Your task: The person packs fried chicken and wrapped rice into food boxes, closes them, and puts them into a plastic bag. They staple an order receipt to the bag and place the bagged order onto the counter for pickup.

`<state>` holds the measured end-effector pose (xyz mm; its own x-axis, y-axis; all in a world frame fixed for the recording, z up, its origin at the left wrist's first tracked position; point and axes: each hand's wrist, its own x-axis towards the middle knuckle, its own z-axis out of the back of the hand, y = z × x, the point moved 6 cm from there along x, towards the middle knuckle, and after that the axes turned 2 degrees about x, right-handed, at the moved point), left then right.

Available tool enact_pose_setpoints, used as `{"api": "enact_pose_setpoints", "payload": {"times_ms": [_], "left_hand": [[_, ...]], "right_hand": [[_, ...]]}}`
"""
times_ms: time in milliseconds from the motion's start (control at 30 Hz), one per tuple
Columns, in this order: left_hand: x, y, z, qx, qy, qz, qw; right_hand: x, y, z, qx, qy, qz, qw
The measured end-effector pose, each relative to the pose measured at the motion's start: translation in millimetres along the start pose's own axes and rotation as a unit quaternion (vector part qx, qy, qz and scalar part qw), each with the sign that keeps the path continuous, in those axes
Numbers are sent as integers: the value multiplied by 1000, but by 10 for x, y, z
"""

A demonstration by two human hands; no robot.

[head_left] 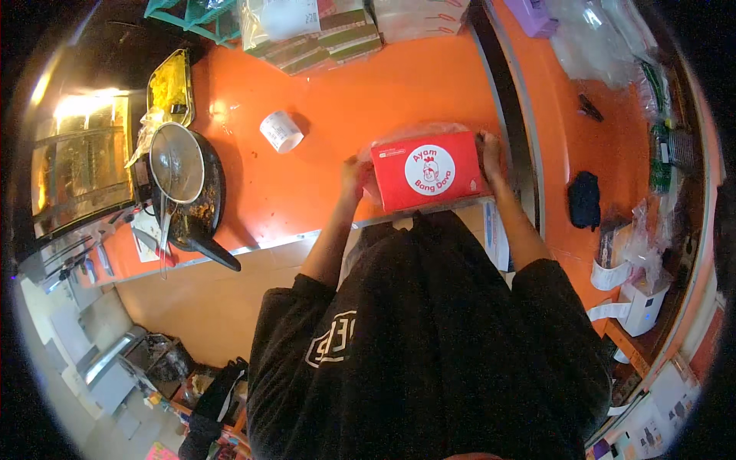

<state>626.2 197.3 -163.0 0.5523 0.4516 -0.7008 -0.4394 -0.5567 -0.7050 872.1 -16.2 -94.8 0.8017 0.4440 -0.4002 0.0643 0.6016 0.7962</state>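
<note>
Before me, at the front edge of an orange counter [356, 86], is a red cardboard food box [389, 187] with a round white printed emblem on its lid. Thin clear plastic, seemingly a bag [411, 129], shows behind the box and along its left side. My left hand [353, 172] is at the left side of the box, on the plastic. At the right side, my right hand [490, 152] grips the box or the plastic around it; which one is unclear. The fingers of both hands are partly hidden. A curled roll of printed paper [281, 131] lies on the counter to the left.
A black frying pan [214, 190] with a wire strainer [177, 164] on it stands left, its handle past the counter edge. Near it are a knife [150, 240] and a tray of yellow food [171, 86]. Packaged stacks [345, 37] lie behind. A small white printer [644, 307] stands right.
</note>
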Motion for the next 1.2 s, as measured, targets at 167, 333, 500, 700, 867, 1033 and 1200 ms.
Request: {"api": "enact_pose_setpoints", "payload": {"times_ms": [167,333,500,700,867,1033,1200], "left_hand": [[-141,-520,-180,96,-226,-328,912],[-340,-911,-220,-7,-261,-344,902],[-788,-1040,-204,100,-333,-453,821],[-975,-608,-119,-32,-88,-211,973],[-1313,-1092,-150,-136,-48,-147,978],[-1723,-1826,-204,-90,-63,-304,946],[-2131,-2241,-359,-230,123,-273,926]], "right_hand": [[67,162,62,117,-160,183,963],[59,431,-68,24,-57,127,990],[-404,634,216,-13,-181,160,970],[-750,385,377,38,-141,105,984],[-752,996,725,126,-63,112,984],[-902,1746,604,204,30,153,967],[-1151,2279,932,378,151,121,905]]}}
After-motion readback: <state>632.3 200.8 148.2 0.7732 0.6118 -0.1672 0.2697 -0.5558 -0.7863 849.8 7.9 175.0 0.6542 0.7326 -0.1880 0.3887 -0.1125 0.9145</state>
